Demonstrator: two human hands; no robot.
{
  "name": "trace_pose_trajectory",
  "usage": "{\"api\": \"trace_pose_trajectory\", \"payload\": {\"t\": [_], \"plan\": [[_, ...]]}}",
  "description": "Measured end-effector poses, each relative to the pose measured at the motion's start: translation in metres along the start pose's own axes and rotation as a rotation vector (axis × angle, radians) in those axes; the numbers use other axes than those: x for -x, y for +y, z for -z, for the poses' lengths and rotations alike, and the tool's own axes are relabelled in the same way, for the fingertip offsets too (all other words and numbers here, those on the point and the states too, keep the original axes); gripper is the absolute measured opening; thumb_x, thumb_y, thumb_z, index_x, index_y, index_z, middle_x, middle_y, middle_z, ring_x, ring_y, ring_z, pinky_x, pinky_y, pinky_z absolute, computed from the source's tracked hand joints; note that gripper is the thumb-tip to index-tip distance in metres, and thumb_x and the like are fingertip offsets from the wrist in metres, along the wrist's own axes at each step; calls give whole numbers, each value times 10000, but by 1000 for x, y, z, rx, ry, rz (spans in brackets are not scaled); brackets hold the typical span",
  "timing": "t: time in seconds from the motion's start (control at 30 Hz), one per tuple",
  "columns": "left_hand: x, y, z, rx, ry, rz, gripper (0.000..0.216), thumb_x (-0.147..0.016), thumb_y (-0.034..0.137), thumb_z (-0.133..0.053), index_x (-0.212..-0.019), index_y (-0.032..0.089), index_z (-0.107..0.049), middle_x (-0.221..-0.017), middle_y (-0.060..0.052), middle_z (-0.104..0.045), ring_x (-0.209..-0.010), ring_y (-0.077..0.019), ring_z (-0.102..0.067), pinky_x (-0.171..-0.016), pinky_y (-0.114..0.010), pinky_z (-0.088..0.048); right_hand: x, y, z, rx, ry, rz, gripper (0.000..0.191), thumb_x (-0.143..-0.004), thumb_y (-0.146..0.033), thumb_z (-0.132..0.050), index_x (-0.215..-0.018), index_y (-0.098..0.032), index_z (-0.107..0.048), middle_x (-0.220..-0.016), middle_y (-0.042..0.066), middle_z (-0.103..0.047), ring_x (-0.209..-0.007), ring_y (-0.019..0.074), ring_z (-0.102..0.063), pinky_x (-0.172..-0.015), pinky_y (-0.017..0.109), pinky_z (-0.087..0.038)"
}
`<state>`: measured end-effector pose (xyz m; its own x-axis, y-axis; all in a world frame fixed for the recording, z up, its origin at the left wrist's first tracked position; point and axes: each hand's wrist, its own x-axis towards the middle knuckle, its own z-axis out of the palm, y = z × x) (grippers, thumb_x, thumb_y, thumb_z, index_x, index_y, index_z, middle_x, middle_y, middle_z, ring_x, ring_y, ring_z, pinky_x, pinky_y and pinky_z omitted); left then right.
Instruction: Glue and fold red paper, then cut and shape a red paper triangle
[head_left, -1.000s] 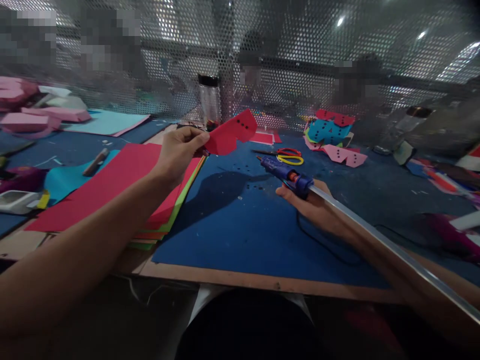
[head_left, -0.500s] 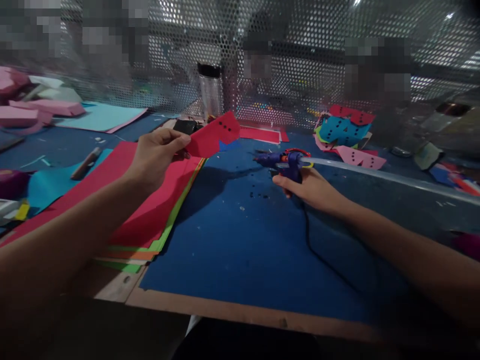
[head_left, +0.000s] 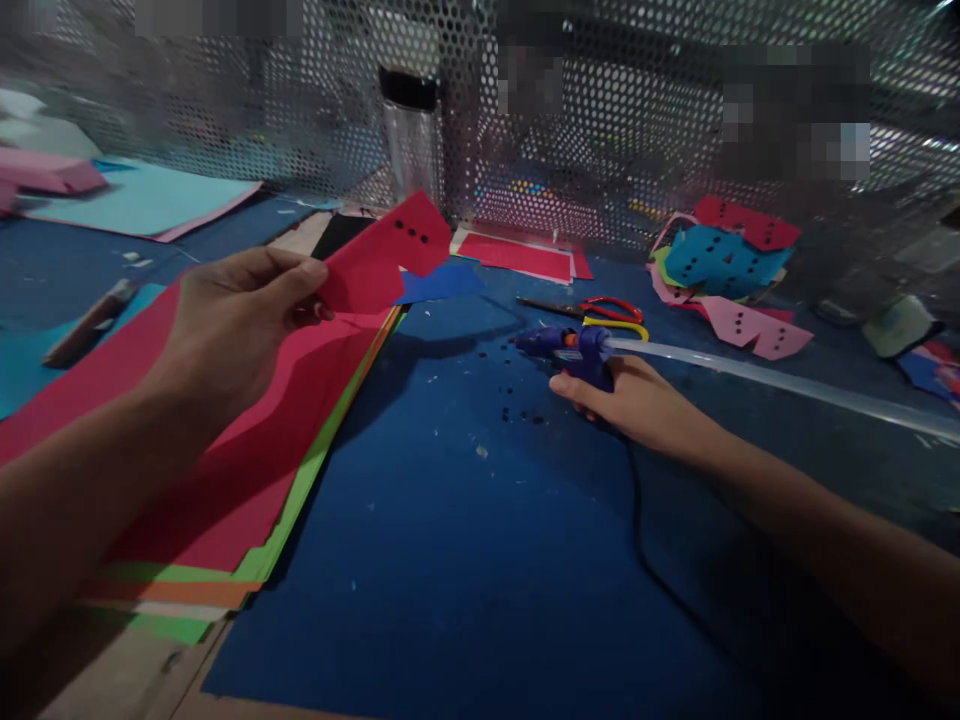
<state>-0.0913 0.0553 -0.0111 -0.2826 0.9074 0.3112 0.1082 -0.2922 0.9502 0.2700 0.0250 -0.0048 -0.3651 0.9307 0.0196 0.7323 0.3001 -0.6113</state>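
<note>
Pinched in my left hand (head_left: 240, 310) is a red paper piece (head_left: 382, 255) with three black dots near its far end, held above a stack of coloured sheets (head_left: 217, 480). My right hand (head_left: 630, 400) is wrapped round the grip of a blue glue gun (head_left: 585, 355). A long clear glue stick (head_left: 757, 372) runs out of the gun's back to the right, and its black cord trails toward me. The nozzle points left. Small black dots (head_left: 517, 412) lie on the blue mat (head_left: 450, 530) just below the gun.
Scissors (head_left: 615, 310) with red and yellow handles lie behind the glue gun. Dotted paper pieces (head_left: 727, 262) are heaped at the back right. A clear bottle (head_left: 412, 130) stands before a perforated metal screen (head_left: 622, 130). A cutter knife (head_left: 90, 325) rests at left.
My view has tilted and moved closer. My left hand with the red paper has shifted left in view. The glue gun sits a little lower, and the scissors behind it now show clearly.
</note>
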Motion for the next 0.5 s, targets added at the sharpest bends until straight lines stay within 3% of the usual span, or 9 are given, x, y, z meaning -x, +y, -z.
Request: {"api": "trace_pose_trajectory", "payload": {"t": [0.27,0.5], "plan": [[0,7,-4,6,100,105,15,-777,130,-727,-768,133,-716,-659,0,-644,-578,-87,-578,-598,-196,-481,-3,-1,-1,46,-11,41,323,-935,-529,-572,-1012,-244,-703,-765,42,-678,-843,275,-670,-737,382,-523],[8,17,-13,-23,105,155,59,-818,112,-691,-771,137,-716,-689,-1,-657,-610,-78,-577,-598,-166,-466,-4,-4,-4,76,-17,-8,427,-951,-574,-542,-1217,-267,-678,-995,64,-731,-991,303,-676,-838,415,-524]]}}
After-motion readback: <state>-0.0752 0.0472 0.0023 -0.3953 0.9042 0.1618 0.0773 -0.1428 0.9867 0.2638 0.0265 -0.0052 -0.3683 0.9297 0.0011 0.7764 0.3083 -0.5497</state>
